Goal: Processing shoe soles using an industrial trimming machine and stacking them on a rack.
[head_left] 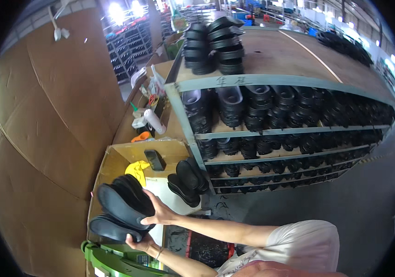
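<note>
Both my hands hold a bundle of black shoe soles (120, 203) above the left end of the worktable. My right hand (158, 211) grips the upper soles from the side, its thumb pressed on one sole's face. Lower down, my left hand (141, 243) holds the bottom soles by their near end; some of its fingers are hidden behind them. More black soles (188, 181) lie on the white tabletop (160, 190), to the right of the bundle. Behind the bundle is a yellow cloth (137, 171), next to a dark phone-like device (155, 159) leaning upright.
A metal rack (253, 82) on the right carries several shelves of stacked black soles, with more stacks (213, 48) on top. Tall cardboard (54, 92) walls the left side. A green machine (119, 261) stands close below my left hand. A white bottle (154, 121) lies beyond the table.
</note>
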Demonstrator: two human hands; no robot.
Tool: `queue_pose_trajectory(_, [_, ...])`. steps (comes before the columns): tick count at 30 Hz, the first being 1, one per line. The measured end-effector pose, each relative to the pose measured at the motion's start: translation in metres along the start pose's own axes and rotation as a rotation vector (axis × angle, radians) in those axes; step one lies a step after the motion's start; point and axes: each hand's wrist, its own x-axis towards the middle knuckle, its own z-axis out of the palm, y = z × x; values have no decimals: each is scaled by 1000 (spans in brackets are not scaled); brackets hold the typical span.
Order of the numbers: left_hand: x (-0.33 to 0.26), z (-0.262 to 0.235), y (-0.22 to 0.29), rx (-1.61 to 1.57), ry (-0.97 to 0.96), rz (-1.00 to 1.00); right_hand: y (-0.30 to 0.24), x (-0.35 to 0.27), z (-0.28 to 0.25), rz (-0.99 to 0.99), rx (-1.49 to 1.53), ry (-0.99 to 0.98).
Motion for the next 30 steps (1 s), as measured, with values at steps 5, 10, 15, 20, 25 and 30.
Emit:
queue_pose_trajectory(5, [-24, 160, 35, -6, -253, 118, -160, 10, -56, -382, -78, 135])
queue_pose_trajectory(10, [-76, 328, 38, -23, -392, 116, -272, 10, -133, -594, -37, 302])
queue_pose_trajectory(15, [-112, 447, 3, -98, -966, -192, -371, -37, -218, -633, 257, 356])
queue_pose_trajectory(20, [-197, 523, -72, -103, -1275, -415, -397, -92, -319, -631, -5, 658])
queue_pose_trajectory(25, [-253, 569, -144, 46, -1400, -597, -403, -120, -408, -470, -62, 788])
queue_pose_trajectory(30, [-241, 620, -216, 217, -1460, -818, -404, -86, -496, -116, -84, 800])
